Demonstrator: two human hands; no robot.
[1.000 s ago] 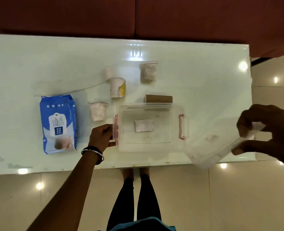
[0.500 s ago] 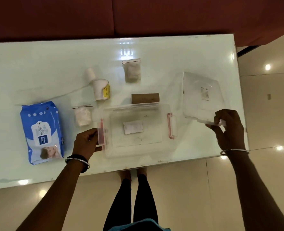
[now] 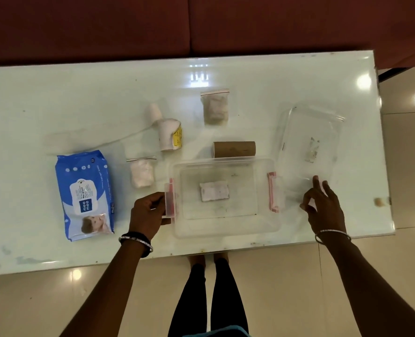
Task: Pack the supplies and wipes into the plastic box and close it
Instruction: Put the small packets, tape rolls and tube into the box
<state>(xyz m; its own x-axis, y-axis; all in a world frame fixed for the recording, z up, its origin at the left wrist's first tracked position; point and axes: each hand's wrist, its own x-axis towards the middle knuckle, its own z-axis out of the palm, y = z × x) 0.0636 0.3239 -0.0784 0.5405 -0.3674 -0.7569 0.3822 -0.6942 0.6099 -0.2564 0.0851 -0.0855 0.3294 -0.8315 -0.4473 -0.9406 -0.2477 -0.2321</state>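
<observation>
Her left hand [image 3: 148, 215] is curled on the red latch [image 3: 170, 201] at the left end of the clear plastic box [image 3: 225, 224] — open, near table edge. The right hand [image 3: 324, 206] hovers with fingers spread loose at the lid [image 3: 308, 142] lying flat to the right. The wipes pack [image 3: 86, 194] lies far left — other supplies sit beyond the box.

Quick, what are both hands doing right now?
Left hand: closed on the box's left latch.
Right hand: open, fingers spread by the lid.
</observation>
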